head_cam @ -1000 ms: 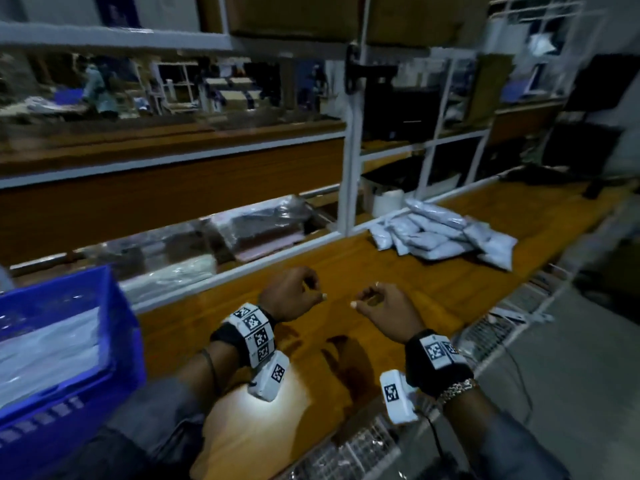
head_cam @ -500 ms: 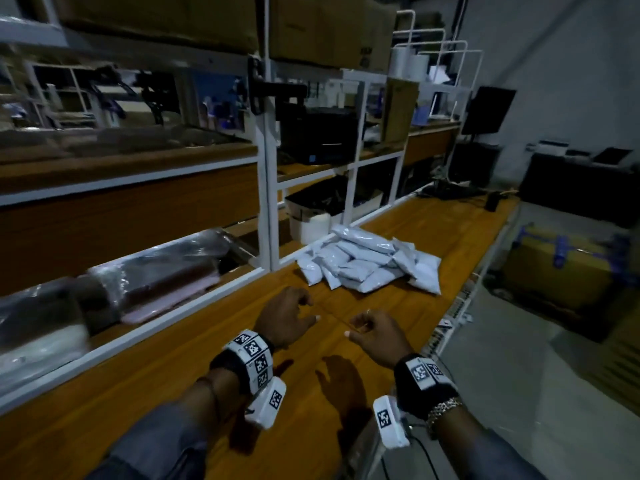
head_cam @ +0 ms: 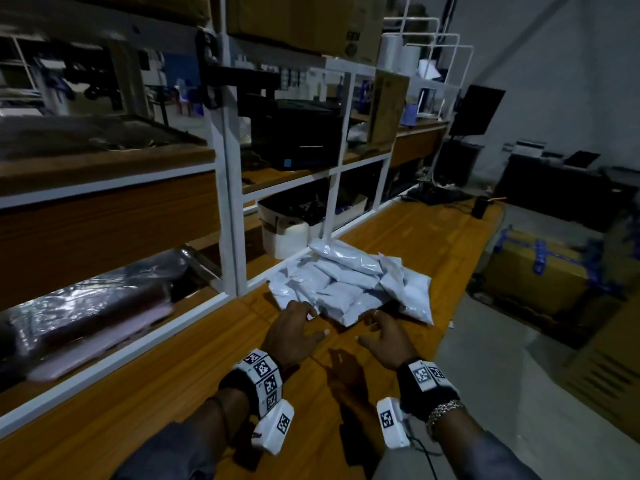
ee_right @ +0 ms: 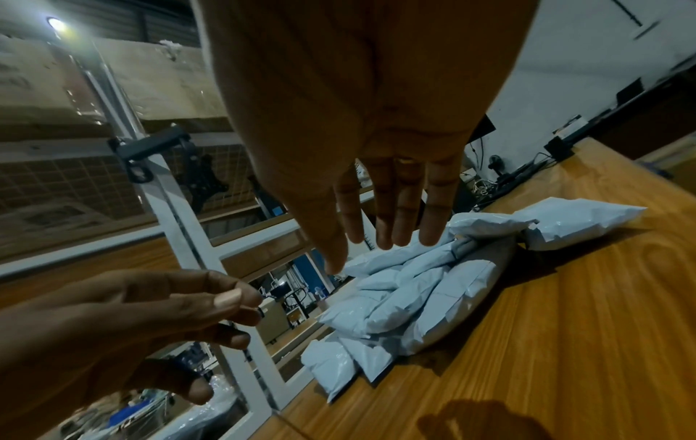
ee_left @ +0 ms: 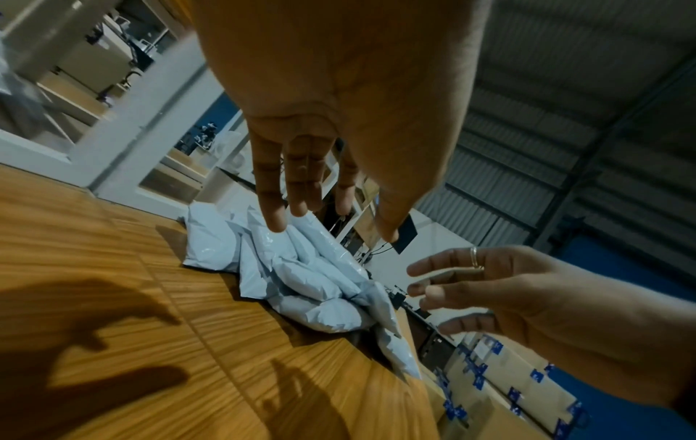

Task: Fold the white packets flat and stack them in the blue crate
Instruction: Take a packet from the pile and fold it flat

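The white packets (head_cam: 349, 285) lie heaped on the wooden counter (head_cam: 166, 382) by the white shelf frame (head_cam: 230, 202). Both hands, left (head_cam: 292, 332) and right (head_cam: 386, 336), hover just before the heap, fingers spread, holding nothing. The slick, overlapping packets could slide apart or off the counter's edge if one is tugged from below
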The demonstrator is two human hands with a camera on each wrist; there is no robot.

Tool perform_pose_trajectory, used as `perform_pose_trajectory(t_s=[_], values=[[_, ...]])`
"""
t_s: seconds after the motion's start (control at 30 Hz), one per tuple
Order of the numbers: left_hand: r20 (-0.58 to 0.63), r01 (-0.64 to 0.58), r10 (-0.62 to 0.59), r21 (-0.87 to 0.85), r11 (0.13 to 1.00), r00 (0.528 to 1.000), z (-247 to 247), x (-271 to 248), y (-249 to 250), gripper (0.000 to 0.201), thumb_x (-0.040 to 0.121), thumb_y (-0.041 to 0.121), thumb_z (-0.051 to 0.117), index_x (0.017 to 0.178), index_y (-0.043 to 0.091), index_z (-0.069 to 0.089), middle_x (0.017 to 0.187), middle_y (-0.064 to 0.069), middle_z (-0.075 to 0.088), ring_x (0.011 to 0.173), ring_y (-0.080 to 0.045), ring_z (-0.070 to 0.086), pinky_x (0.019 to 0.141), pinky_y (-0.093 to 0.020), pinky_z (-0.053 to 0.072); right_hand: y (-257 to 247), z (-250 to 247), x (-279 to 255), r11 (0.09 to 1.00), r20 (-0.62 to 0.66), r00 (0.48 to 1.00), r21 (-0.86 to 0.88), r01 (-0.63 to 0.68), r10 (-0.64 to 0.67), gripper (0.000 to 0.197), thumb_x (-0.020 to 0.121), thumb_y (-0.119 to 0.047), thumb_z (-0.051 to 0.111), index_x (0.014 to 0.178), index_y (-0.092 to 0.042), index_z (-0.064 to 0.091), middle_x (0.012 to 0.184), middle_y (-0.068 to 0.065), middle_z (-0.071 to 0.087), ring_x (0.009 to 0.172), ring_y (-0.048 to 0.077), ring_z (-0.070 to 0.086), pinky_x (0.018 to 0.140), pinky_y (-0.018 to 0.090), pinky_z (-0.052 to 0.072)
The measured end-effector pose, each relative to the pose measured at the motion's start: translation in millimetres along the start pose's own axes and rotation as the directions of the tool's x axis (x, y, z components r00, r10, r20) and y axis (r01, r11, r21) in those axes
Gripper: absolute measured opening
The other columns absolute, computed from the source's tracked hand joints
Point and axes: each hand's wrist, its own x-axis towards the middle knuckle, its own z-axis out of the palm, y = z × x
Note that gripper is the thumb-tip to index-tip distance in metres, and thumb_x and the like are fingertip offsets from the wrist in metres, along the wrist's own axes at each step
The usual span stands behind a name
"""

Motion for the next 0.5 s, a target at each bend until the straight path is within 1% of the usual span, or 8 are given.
perform_pose_trajectory(t_s=[0.1,0.17,0.23,0.27,0.33,0.37,0.43,0.5], values=[[0.001,0.014,-0.014,0.024,1.0,1.0,15.9,28.2,-6.4,0.051,0.082,0.049,0.077,0.119,0.021,0.056,0.112,0.002,0.053,0.102,-0.014,0.053,0.081,-0.024,0.04,20.9,-2.4,42.8,0.996,0.066,0.996,-0.058,0.065,-0.061,0.049,0.081,-0.005,0.079,0.123,-0.023,0.061,0.123,0.003,0.062,0.111,0.015,0.059,0.094,0.029,0.051],[0.005,0.066,-0.066,0.016,0.998,0.998,28.0,45.5,-7.0,0.057,0.079,0.061,0.072,0.119,0.023,0.056,0.111,0.004,0.053,0.103,-0.011,0.05,0.083,-0.025,0.041,32.5,-5.6,73.0,0.992,0.098,0.992,-0.084,0.091,-0.082,0.051,0.079,0.0,0.078,0.12,-0.024,0.06,0.123,0.004,0.061,0.114,0.019,0.06,0.094,0.025,0.05],[0.0,0.108,-0.108,0.001,0.994,0.994,41.1,67.2,-6.8,0.071,0.072,0.073,0.062,0.121,0.022,0.058,0.112,0.002,0.056,0.105,-0.012,0.052,0.087,-0.027,0.043,46.5,-5.5,107.1,0.98,0.122,0.984,-0.135,0.147,-0.131,0.052,0.08,-0.002,0.078,0.124,-0.023,0.06,0.124,0.004,0.061,0.116,0.02,0.059,0.099,0.031,0.05],[0.006,0.128,-0.128,0.011,0.992,0.992,48.4,79.2,-8.5,0.075,0.071,0.074,0.062,0.123,0.021,0.058,0.113,0.001,0.057,0.106,-0.015,0.054,0.089,-0.03,0.045,52.3,-5.1,124.0,0.969,0.156,0.976,-0.17,0.177,-0.151,0.054,0.081,-0.003,0.077,0.127,-0.023,0.059,0.126,0.002,0.06,0.118,0.019,0.058,0.101,0.032,0.048],[0.049,0.175,-0.177,0.042,0.984,0.983,61.2,104.8,-11.3,0.073,0.072,0.07,0.068,0.125,0.022,0.055,0.115,0.0,0.057,0.108,-0.017,0.055,0.093,-0.034,0.047,60.9,-3.5,156.4,0.952,0.238,0.958,-0.216,0.215,-0.162,0.058,0.083,0.0,0.07,0.133,-0.025,0.056,0.135,-0.001,0.057,0.126,0.016,0.053,0.107,0.03,0.044],[0.054,0.187,-0.191,0.059,0.981,0.98,68.1,116.1,-13.2,0.074,0.072,0.069,0.069,0.126,0.022,0.055,0.117,0.0,0.057,0.108,-0.018,0.054,0.095,-0.036,0.047,64.9,-1.4,172.8,0.952,0.278,0.948,-0.216,0.215,-0.151,0.059,0.084,0.0,0.065,0.136,-0.026,0.054,0.139,-0.002,0.054,0.13,0.015,0.05,0.11,0.03,0.041],[0.069,0.202,-0.209,0.093,0.975,0.976,81.9,137.0,-16.7,0.078,0.071,0.072,0.067,0.127,0.018,0.057,0.118,-0.001,0.058,0.11,-0.019,0.054,0.098,-0.039,0.046,66.9,4.1,200.6,0.952,0.355,0.922,-0.194,0.236,-0.157,0.055,0.086,-0.006,0.06,0.138,-0.024,0.053,0.142,0.001,0.054,0.133,0.017,0.048,0.113,0.034,0.038],[0.08,0.219,-0.229,0.114,0.969,0.97,91.8,150.6,-16.7,0.081,0.074,0.067,0.073,0.134,0.016,0.053,0.126,-0.002,0.055,0.117,-0.02,0.05,0.103,-0.034,0.04,66.3,11.0,220.2,0.925,0.422,0.88,-0.199,0.324,-0.217,0.044,0.091,-0.012,0.06,0.135,-0.014,0.056,0.136,0.009,0.058,0.13,0.022,0.051,0.111,0.031,0.038]])
